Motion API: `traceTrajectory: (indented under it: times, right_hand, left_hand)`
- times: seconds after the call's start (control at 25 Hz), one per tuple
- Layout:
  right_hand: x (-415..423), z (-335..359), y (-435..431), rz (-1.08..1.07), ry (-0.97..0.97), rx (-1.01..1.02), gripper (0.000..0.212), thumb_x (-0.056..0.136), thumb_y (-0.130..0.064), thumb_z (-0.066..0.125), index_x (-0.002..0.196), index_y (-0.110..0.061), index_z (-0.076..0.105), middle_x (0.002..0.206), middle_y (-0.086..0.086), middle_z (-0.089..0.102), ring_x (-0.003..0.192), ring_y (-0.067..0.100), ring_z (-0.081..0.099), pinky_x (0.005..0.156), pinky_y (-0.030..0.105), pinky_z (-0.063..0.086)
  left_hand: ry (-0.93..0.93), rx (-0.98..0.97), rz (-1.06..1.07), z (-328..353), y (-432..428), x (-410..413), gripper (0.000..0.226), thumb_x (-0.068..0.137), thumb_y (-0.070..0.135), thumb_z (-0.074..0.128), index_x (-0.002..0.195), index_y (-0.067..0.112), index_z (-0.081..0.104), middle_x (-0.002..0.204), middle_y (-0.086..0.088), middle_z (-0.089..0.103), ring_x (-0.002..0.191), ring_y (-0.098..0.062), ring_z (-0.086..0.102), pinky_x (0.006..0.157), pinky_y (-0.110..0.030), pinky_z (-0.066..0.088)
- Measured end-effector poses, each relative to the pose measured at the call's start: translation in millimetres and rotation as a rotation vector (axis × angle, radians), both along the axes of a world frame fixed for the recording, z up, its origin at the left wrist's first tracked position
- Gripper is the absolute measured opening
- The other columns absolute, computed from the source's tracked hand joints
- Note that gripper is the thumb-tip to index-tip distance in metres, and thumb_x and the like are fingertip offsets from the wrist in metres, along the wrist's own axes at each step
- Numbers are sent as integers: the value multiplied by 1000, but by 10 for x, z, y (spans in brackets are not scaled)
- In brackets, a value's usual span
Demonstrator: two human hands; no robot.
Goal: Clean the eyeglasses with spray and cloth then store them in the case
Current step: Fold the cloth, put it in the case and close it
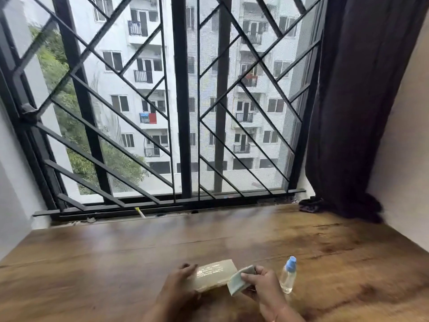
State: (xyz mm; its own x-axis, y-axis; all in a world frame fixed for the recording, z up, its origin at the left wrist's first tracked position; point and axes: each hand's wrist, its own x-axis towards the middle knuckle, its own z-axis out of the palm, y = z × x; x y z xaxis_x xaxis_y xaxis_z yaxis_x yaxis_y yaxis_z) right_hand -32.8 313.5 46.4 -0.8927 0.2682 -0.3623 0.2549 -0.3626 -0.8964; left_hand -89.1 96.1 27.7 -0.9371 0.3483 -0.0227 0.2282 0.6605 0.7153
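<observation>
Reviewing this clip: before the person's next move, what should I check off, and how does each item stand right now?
1. Case steadied: ok, the left hand grips its end on the wooden table.
2. Cloth in hand: ok, the right hand pinches it, folded.
3. Spray bottle upright: ok, it stands just beside the right hand, blue top up.
4. Eyeglasses in view: not ok, none visible.
5. Eyeglasses inside the case: cannot tell, it looks closed.
</observation>
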Motion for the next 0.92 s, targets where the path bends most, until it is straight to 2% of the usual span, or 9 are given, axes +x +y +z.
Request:
traceTrajectory:
  times: [0.16, 0.24, 0.32, 0.4, 0.56, 0.64, 0.72, 0.8, 0.92]
  right_hand:
    - [-1, -52, -20, 15, 12, 134, 22, 78, 15, 55, 75, -2, 68, 61, 10, 62, 58, 23, 59, 50, 31, 53]
    - [-65, -127, -14, -13, 86, 473, 40, 76, 13, 53, 75, -19, 76, 66, 2, 65, 65, 20, 62, 62, 39, 56]
    - [-125, -158, 4, -52, 237, 901, 58, 68, 12, 52, 63, -42, 71, 75, -2, 63, 73, 17, 63, 73, 27, 54]
    - [-166, -160, 18, -107, 420, 1149, 50, 62, 13, 53, 65, -34, 70, 79, 1, 61, 72, 12, 60, 71, 6, 43]
    - [-204, -230, -110, 182, 635, 1568, 28, 70, -6, 51, 93, -20, 62, 107, 1, 56, 68, 13, 65, 63, 16, 50]
    - [-233, -319, -169, 372, 605, 1681, 25, 70, -28, 62, 94, -22, 61, 109, -2, 52, 65, 11, 68, 54, 18, 51]
    - [-307, -377, -201, 531, 535, 1669, 50, 51, -40, 77, 95, -23, 58, 107, -2, 52, 68, 9, 68, 53, 15, 51]
    - [-327, -320, -169, 595, 529, 1756, 56, 50, -49, 73, 98, -23, 59, 106, -1, 59, 74, 10, 68, 63, 15, 53]
    - [-421, -131, -89, 790, 483, 1711, 47, 76, -39, 60, 112, -8, 57, 120, 12, 56, 101, 28, 61, 88, 27, 48]
  left_hand:
    - [-39, 49, 14, -68, 38, 2, 107, 40, 49, 53, 140, 20, 29, 117, 8, 54, 108, -4, 53, 80, 3, 31]
    - [-36, 98, 58, -131, 6, 19, 120, 42, 43, 59, 143, 19, -1, 110, 12, 57, 102, -6, 57, 80, -4, 40]
    - [-25, 149, 84, -194, -26, 32, 125, 42, 38, 61, 137, 22, -18, 107, 14, 59, 96, -7, 60, 81, -14, 47]
    - [-25, 203, 100, -233, -55, 35, 125, 42, 35, 63, 134, 30, -21, 104, 14, 59, 92, -6, 62, 81, -19, 51]
    - [-82, 311, 135, -279, -79, 10, 132, 43, 23, 72, 137, 27, -21, 102, 13, 61, 86, 11, 59, 76, -8, 46]
    - [-102, 349, 145, -316, -85, -10, 133, 43, 19, 74, 134, 29, -23, 95, 15, 65, 84, 14, 59, 73, -4, 44]
    - [-98, 365, 146, -336, -94, -21, 133, 40, 27, 73, 133, 30, -22, 90, 23, 67, 83, 14, 60, 73, -3, 44]
    - [-76, 360, 143, -339, -104, -36, 133, 38, 34, 71, 134, 30, -21, 92, 34, 62, 83, 15, 59, 72, -3, 44]
    - [-85, 367, 135, -372, -127, -77, 137, 39, 35, 76, 134, 35, -22, 95, 14, 68, 84, 10, 62, 75, -7, 46]
